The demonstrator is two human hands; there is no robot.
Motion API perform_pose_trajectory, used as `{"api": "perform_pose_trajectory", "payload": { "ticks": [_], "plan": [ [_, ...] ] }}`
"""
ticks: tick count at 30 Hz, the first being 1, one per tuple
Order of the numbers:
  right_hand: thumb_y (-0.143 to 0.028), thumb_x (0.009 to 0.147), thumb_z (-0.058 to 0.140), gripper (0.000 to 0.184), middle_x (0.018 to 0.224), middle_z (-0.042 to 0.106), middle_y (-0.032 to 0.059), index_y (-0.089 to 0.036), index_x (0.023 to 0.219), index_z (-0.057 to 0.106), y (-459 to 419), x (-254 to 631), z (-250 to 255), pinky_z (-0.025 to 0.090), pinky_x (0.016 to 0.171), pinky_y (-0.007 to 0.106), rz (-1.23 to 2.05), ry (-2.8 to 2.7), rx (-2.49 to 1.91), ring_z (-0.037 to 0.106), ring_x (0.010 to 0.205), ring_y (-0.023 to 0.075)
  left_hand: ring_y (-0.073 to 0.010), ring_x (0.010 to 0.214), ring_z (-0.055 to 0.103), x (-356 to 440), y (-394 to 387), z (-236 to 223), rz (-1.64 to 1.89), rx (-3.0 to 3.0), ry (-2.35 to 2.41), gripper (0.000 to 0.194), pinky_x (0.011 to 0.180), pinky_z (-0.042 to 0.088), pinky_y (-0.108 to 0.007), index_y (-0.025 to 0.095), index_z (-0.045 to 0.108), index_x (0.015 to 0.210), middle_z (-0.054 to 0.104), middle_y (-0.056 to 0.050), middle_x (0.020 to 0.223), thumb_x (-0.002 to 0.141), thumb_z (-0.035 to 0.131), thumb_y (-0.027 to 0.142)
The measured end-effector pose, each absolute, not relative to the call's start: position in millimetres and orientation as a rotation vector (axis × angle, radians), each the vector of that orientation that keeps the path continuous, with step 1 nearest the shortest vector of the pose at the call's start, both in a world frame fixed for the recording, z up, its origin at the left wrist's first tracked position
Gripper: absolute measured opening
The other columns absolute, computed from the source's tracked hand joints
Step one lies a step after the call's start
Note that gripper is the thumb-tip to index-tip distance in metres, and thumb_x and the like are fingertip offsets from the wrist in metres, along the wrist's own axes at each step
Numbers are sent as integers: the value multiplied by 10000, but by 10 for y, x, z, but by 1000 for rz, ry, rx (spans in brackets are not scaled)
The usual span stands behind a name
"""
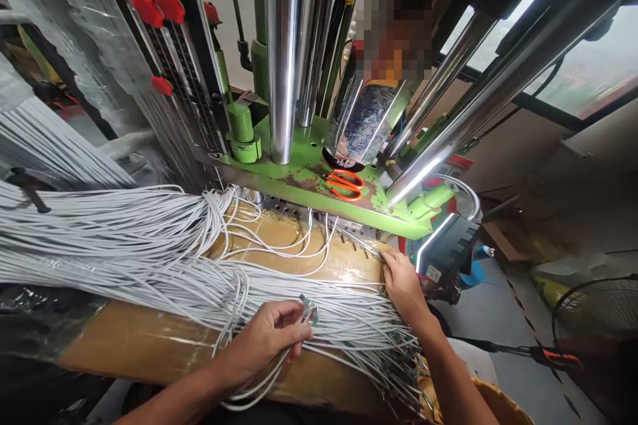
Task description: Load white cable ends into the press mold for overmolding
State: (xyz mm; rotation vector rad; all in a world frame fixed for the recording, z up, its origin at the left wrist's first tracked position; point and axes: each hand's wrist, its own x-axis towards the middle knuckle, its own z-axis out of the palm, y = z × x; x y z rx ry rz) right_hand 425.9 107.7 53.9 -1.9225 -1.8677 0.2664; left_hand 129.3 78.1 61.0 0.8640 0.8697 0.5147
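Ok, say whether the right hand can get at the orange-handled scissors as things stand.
Probably yes: the orange-handled scissors lie on the green plate, and nothing visible stands between them and the right hand, though it may first need to release the slim metal bar it seems to hold.

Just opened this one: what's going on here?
Someone is handling white cables in front of a machine. Their left hand pinches cable with small greenish pieces at the fingertips. Their right hand is at the end of a metal bar by the machine's green plate; how firmly it grips is unclear. A big bundle of white cables lies across the work surface, several loops lead toward the machine, and orange-handled scissors rest on the plate.
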Motion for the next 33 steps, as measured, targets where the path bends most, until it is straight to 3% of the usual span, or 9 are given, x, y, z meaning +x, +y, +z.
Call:
{"api": "perform_pose_trajectory", "payload": {
  "ticks": [4,9,12,15,17,20,22,25,33],
  "plan": [
    [-230,887,405,380,1200,593,130,-197,1219,587,1195,4408,465,425,959,435,361,-1930,-1993,541,1103,269,-109,578,547,1338,777,549,637,733,873,433,512,387,-202,136,556,923,634,-21,760,707,754,455],
    [-268,858,451,215,955,607,97,-194,977,613,1143,4340,675,466,818,342,620,-1949,-2011,574,881,215,-137,666,595,1295,765,504,641,936,944,354,493,356,-198,131,621,848,690,-85,918,769,682,471],
    [-250,817,461,121,725,571,21,-196,873,554,953,4216,832,465,650,284,833,-1855,-2044,548,670,167,-174,782,628,1238,775,495,671,1320,967,269,648,441,-226,148,682,788,714,-64,870,837,624,406],
    [-305,833,399,223,524,457,-73,-187,976,524,682,3965,890,373,407,226,1222,-1642,-2050,420,406,117,-156,780,643,1263,784,456,750,1690,814,219,734,458,-221,177,701,899,709,-34,811,915,526,308],
    [-347,832,427,313,509,462,-92,-176,1082,504,504,3763,855,325,349,203,1499,-1324,-1932,377,346,96,-145,795,653,1329,779,428,840,1861,698,225,746,468,-210,187,677,962,712,-38,864,944,459,237],
    [-337,780,563,405,688,640,-24,-182,1153,535,304,3494,730,456,486,209,1583,-926,-1629,558,506,112,-152,862,658,1425,754,417,919,2056,588,221,796,480,-221,202,634,1027,715,-40,938,932,444,142],
    [-298,749,601,446,974,711,47,-182,1179,578,228,3364,627,530,767,278,1443,-945,-1541,660,849,181,-159,869,654,1452,730,422,896,2156,556,247,806,490,-238,206,612,1048,715,-33,941,909,444,89],
    [-236,751,569,534,1333,583,59,-176,1281,561,171,3251,487,335,1109,373,1233,-1075,-1619,481,1271,241,-170,858,649,1442,690,412,838,2260,544,296,790,508,-259,197,588,1073,711,-35,966,873,433,43],
    [-198,835,480,584,1448,463,55,-153,1415,423,87,3176,407,238,1171,363,1159,-1145,-1764,388,1359,197,-180,815,639,1427,654,391,779,2361,569,434,725,520,-272,172,550,1118,703,-68,965,776,386,-39]
  ]
}}
